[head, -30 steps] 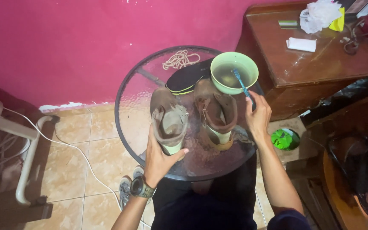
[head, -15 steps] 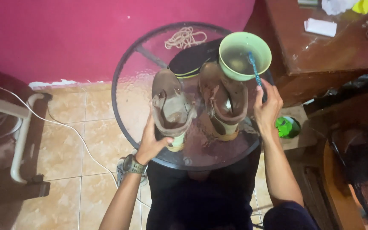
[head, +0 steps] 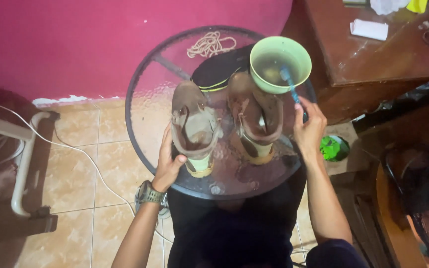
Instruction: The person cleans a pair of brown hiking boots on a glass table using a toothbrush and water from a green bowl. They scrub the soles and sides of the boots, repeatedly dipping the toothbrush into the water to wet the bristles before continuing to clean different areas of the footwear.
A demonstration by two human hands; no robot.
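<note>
Boot cleaning, early stage by the look of it: both boots are dirty w/ brown grime, laces out.

L hand point(head: 169, 161) grips the left boot point(head: 193, 130) at its heel, on the round glass table point(head: 147, 124). R hand point(head: 309, 130) is closed on a blue toothbrush point(head: 290, 85), bristle end dipped in the green bowl point(head: 280, 63) of murky water. No scrubbing under way.

Count: boots x2 (right boot point(head: 255, 116)), bowl x1, brush x1, lace bundle point(head: 208, 44) x1, dark insole point(head: 219, 74) x1 (maybe more, can't tell).

Muddy brown boot point(head: 194, 130) upright on table; blue toothbrush point(head: 291, 90) dipped in bowl.
</note>
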